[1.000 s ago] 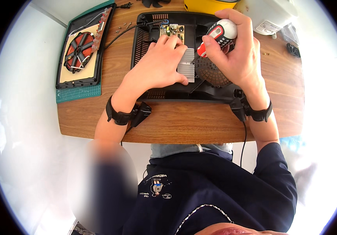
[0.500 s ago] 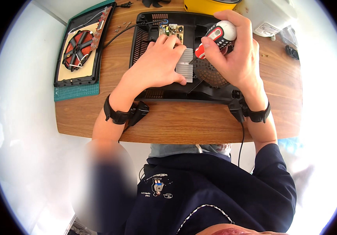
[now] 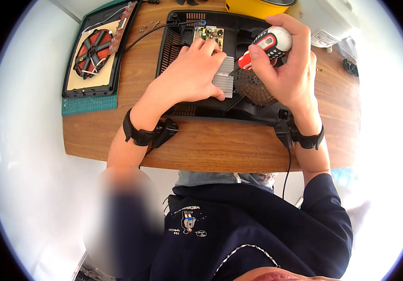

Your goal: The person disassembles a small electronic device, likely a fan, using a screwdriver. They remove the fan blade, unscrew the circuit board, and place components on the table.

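Note:
My right hand point(image 3: 288, 70) is closed round a screwdriver point(image 3: 265, 46) with a rounded white, black and red handle. Its dark shaft slants down to the left, its tip close to the right edge of a silver finned heat sink point(image 3: 223, 77). My left hand point(image 3: 194, 70) spans that heat sink, thumb at its near end and fingers curled over the far end, beside a green-and-tan circuit board point(image 3: 209, 35). Both parts sit inside an open black plastic housing point(image 3: 183, 110). A round brown grille point(image 3: 255, 89) lies to the right, partly behind my right hand.
On a green cutting mat point(image 3: 89, 104) at the left lies a black panel point(image 3: 68, 77) with a red-and-black coil point(image 3: 93, 54). Small screws point(image 3: 150, 27) lie beside the cable point(image 3: 140, 44). A yellow container point(image 3: 257, 7) and a white jug point(image 3: 325, 21) stand at the back.
The housing and both hands sit slightly further right in view, the left-hand panel slightly further left. My grip on the screwdriver and the heat sink looks the same.

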Tool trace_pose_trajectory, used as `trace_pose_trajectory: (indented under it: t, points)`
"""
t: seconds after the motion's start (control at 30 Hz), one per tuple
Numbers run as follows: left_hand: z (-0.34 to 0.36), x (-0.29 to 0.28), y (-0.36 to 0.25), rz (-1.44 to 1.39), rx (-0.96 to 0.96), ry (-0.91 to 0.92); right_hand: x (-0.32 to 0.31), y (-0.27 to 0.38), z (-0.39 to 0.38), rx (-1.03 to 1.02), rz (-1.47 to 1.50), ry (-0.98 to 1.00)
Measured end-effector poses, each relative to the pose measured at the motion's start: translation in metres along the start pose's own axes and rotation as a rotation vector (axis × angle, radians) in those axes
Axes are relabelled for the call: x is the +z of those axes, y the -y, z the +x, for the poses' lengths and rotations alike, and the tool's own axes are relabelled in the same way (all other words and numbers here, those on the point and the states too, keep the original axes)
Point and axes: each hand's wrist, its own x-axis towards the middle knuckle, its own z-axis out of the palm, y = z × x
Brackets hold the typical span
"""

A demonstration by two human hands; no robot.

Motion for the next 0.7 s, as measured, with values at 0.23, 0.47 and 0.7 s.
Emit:
trace_pose_trajectory:
  t: [0.23,0.47,0.7]
  points:
    - [0.002,0.0,-0.001,-0.003,-0.01,0.006,-0.002,0.002,0.003,0.008,-0.019,0.024]
    - [0.002,-0.001,-0.001,-0.004,0.002,-0.014,-0.009,0.003,0.01,0.06,0.098,0.141]
    - [0.0,0.002,0.002,-0.008,0.049,-0.069,-0.017,0.001,0.023,-0.199,-0.002,0.093]
